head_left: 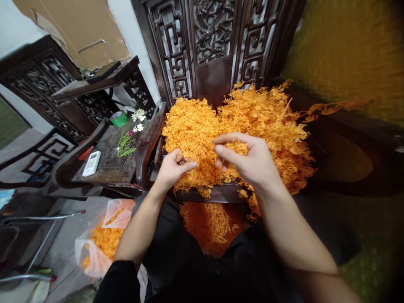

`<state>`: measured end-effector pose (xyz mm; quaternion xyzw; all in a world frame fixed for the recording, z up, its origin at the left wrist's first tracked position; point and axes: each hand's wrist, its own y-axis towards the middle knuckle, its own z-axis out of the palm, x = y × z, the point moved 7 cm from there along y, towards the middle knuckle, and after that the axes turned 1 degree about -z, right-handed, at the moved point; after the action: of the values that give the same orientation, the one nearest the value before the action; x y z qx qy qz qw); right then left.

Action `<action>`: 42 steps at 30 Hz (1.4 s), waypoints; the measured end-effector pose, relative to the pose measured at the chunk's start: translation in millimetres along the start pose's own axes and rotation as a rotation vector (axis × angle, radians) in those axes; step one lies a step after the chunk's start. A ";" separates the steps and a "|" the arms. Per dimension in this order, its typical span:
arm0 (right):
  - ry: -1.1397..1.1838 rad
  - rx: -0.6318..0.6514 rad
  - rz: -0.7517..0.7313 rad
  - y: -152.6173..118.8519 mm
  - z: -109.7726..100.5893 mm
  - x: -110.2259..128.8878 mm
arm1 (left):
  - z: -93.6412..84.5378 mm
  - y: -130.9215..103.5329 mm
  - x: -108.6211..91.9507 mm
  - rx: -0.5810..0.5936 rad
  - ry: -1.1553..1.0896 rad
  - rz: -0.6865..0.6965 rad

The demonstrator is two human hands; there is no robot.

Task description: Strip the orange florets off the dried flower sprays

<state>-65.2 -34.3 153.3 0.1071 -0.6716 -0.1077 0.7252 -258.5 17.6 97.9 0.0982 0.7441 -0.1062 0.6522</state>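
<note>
Two large heaps of orange, thin, branching strands lie side by side on a dark wooden seat: a left heap (191,122) and a right heap (265,118). In front of the left heap is my left hand (173,167), its fingers curled and thumb stretched out, pinching what looks like a thin orange strand. My right hand (249,158) is over the near side of the right heap, fingers bent around a small orange tuft (236,147). The fingertips of both hands are apart from each other. Some strands hang over the seat's front edge (217,194).
Left of the seat, a dark side table (109,172) bears a white remote control (91,163), green tape (119,119), green stems (125,145) and white flowers (138,115). A plastic bag (91,259) of orange strands stands on the floor. Carved wooden backrest (213,82) rises behind.
</note>
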 end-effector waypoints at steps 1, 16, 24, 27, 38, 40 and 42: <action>-0.059 0.106 0.010 -2.4 9.9 0.8 | 0.9 -0.5 -0.9 -0.001 0.018 0.010; -0.614 0.090 -0.328 -1.0 29.9 -11.4 | 19.3 -23.2 -16.8 0.165 0.228 0.058; -0.617 0.115 -0.307 0.3 33.6 -18.3 | 22.1 -24.4 -12.9 0.018 0.148 0.047; -0.883 -0.063 -0.431 0.5 21.9 -15.1 | 24.6 -29.9 -15.6 -0.001 0.221 0.020; -0.241 -0.304 -0.056 16.8 -63.7 -17.7 | 24.0 -20.4 -6.8 0.143 -0.195 -0.109; -0.130 -0.257 -0.079 4.4 -48.3 0.9 | 27.8 -22.3 -6.6 0.147 -0.175 -0.112; -0.072 -0.218 -0.145 -9.7 -36.2 24.6 | 29.6 -24.2 -6.8 0.129 -0.150 -0.111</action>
<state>-27.3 -50.6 171.1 0.0721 -0.6719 -0.2360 0.6983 -236.4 -14.2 101.7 0.0903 0.6890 -0.1971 0.6916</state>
